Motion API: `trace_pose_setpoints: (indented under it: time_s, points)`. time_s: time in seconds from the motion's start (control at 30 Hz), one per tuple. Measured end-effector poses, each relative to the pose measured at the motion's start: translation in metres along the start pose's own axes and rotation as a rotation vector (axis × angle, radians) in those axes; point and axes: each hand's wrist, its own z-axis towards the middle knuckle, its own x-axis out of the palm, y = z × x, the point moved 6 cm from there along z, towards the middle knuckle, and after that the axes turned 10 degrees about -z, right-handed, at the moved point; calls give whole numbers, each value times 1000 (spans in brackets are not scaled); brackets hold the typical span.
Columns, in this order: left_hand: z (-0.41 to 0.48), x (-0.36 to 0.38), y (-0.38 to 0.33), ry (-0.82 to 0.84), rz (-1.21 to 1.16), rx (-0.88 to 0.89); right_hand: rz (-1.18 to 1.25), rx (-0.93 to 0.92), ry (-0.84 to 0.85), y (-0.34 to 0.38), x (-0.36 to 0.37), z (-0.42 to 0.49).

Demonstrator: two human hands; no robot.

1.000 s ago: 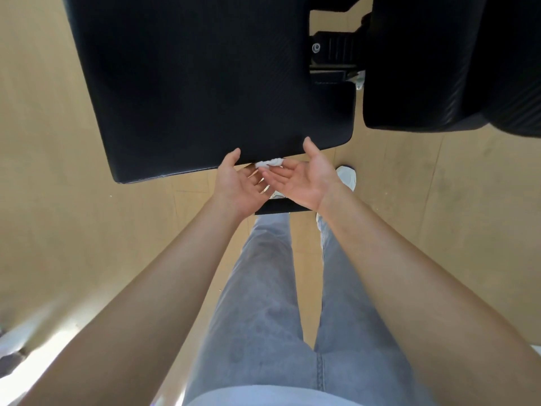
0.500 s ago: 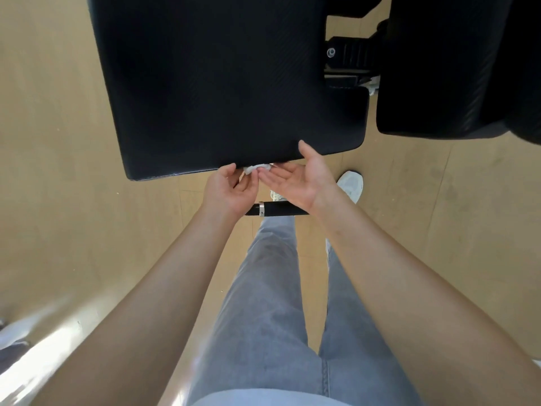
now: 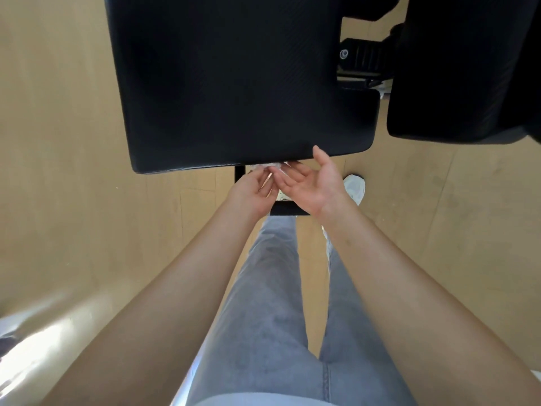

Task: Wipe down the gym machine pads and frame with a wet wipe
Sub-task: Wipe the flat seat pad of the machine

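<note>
Head view: the left hand [image 3: 251, 191] is pinching the white wipe [image 3: 265, 166] at the edge of the black pad [image 3: 234, 83]; the right hand [image 3: 313, 186] is lying open, palm up, alongside.

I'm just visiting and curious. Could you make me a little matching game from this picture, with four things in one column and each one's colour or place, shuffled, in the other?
Things:
1. large pad
2. wet wipe
3. shoe
4. jeans

Descriptions:
A. grey, at the bottom of the picture
B. white, on the floor beside the right hand
C. black, above both hands
D. white, at the fingertips of the left hand, by the pad's near edge

Pairs: 1-C, 2-D, 3-B, 4-A
</note>
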Motion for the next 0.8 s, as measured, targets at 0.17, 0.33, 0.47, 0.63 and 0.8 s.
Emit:
trace_pose_setpoints:
  time_s: [0.17,0.33,0.47,0.63,0.8]
  points:
    - [-8,-17,-28,-70,-170,69,-26,-22,-57,-3,5,0]
    - [-11,-45,-79,-96,-300,179,55,-50,-95,-6,6,1]
    - [-17,-66,-106,-107,-389,272,-28,-89,-148,-6,10,4]
    - [-24,-77,-114,-124,-380,308,-165,-131,-232,3,12,9]
    - [-21,-81,-113,-132,-378,357,-168,-107,-219,5,8,7]
